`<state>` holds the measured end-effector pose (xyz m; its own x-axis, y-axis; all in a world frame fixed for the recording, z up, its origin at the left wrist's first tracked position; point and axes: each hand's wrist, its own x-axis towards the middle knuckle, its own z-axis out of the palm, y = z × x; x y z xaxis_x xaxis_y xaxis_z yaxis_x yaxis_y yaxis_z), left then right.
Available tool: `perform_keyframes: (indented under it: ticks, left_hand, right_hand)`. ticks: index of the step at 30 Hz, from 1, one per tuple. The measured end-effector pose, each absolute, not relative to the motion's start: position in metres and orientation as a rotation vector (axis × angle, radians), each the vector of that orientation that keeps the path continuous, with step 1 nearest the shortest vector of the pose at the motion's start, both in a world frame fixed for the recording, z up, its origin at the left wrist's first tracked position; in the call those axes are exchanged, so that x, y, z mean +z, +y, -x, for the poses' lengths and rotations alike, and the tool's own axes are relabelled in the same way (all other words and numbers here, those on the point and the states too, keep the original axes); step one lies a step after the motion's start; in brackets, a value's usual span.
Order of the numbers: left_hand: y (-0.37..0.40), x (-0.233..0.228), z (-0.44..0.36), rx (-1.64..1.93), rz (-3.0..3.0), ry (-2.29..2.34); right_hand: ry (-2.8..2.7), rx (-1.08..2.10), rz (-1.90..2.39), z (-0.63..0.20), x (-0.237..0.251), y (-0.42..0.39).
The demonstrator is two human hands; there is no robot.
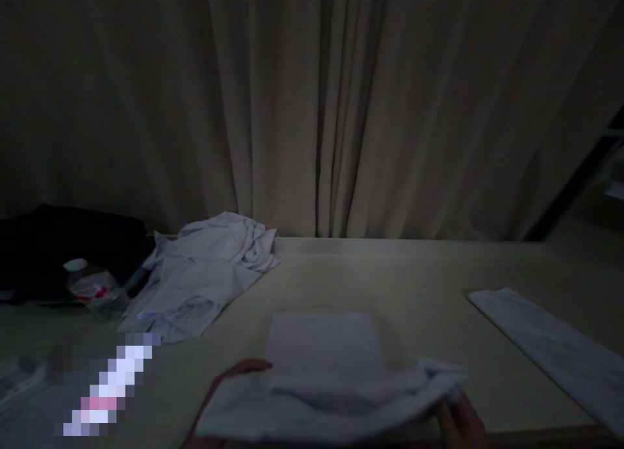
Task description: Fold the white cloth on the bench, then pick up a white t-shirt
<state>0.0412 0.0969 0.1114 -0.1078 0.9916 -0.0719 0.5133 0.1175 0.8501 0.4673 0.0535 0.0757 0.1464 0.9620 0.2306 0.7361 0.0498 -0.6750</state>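
Item: white cloth (324, 364), half folded; my left hand (219, 387) flat along its 9 o'clock edge, my right hand (461, 423) pinching its 4 o'clock corner; table (419, 273) beneath

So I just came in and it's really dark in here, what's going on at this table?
A person stands at a pale table in front of closed beige curtains, handling a white folded cloth. The left hand rests at its left edge, and the right hand grips its bunched right end. A crumpled heap of white garments and a clear plastic water bottle lie to the left; another flat white cloth lies on the right.
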Motion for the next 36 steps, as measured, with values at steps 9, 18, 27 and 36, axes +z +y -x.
perform_keyframes:
  ticks: [9, 18, 27, 36]
  left_hand:
    - [0.172, 0.070, -0.057, 0.689, -1.304, 1.945]
    - [0.161, 0.049, -0.051, 0.681, -1.314, 1.846]
    - [0.170, 0.095, -0.054, 1.010, -1.235, 1.647]
    - [0.149, 0.060, -0.038, 1.090, -1.226, 1.972]
  right_hand:
    - [-1.239, 0.945, 1.854, -0.433, 0.037, 0.165]
    - [-1.316, 1.004, 1.811, -0.439, 0.028, 0.147]
    - [-1.186, 0.899, 1.606, -0.425, 0.059, 0.161]
    - [-1.200, 0.873, 1.845, -0.457, 0.024, 0.157]
